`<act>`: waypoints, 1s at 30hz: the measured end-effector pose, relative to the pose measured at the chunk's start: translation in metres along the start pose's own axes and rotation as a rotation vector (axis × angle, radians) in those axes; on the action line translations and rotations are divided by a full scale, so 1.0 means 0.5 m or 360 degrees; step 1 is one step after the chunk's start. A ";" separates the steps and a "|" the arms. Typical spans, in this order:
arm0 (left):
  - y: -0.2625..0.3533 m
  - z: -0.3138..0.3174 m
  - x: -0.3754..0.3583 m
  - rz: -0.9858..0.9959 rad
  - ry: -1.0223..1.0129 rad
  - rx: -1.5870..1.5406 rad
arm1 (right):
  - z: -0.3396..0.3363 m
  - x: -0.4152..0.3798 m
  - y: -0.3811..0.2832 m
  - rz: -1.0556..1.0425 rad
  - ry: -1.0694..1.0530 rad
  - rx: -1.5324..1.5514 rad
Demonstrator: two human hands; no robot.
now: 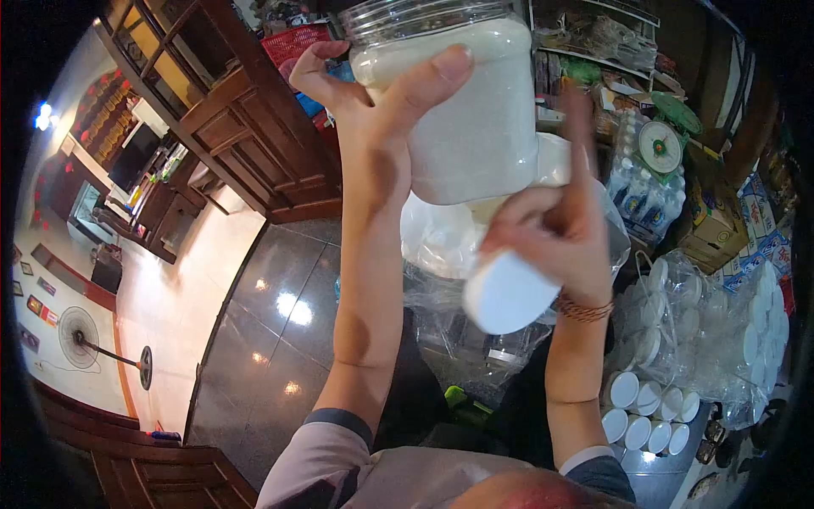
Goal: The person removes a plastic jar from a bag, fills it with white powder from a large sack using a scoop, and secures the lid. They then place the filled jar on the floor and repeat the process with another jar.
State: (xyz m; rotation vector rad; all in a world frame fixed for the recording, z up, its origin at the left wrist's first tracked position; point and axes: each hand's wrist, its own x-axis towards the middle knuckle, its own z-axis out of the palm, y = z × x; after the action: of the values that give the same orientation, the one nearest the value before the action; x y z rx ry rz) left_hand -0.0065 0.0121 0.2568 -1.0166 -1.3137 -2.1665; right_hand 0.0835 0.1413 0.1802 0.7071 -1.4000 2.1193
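High in the view, my left hand grips a large clear jar filled with white contents, its thumb across the front. The jar's threaded rim shows at the top, with no lid on it. Below and to the right, my right hand is blurred by motion; one finger points up while others hold a white lid. Behind the jar and my right hand lies a clear plastic bag with white items in it.
At the right are bagged white-lidded jars, several upright white-topped containers, packed bottles, a dial scale and a cardboard box. A wooden door and a fan are at the left.
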 end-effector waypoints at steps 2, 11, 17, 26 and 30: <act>0.012 -0.014 0.001 -0.0098 -0.0084 -0.0066 | -0.014 -0.003 0.001 0.0020 -0.0103 0.0020; -0.117 -0.108 -0.049 -0.0105 -0.0049 -0.0070 | -0.139 0.006 -0.002 -0.0153 0.0678 -0.0276; -0.254 -0.122 -0.208 0.0059 -0.0144 0.0459 | -0.094 0.019 0.079 0.0229 0.0736 -0.0045; -0.320 -0.179 -0.309 -0.0343 -0.0329 0.0328 | -0.092 0.015 0.223 0.0625 0.0207 -0.1024; -0.324 -0.198 -0.279 -0.0229 -0.0383 0.0243 | -0.104 0.032 0.225 0.0261 -0.0345 -0.1126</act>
State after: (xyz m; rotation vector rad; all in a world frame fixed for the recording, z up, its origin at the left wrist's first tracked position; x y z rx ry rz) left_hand -0.0599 -0.0024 0.0280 -1.1813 -1.6817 -2.0550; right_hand -0.0097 0.1526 0.0976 0.5467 -2.2125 1.5003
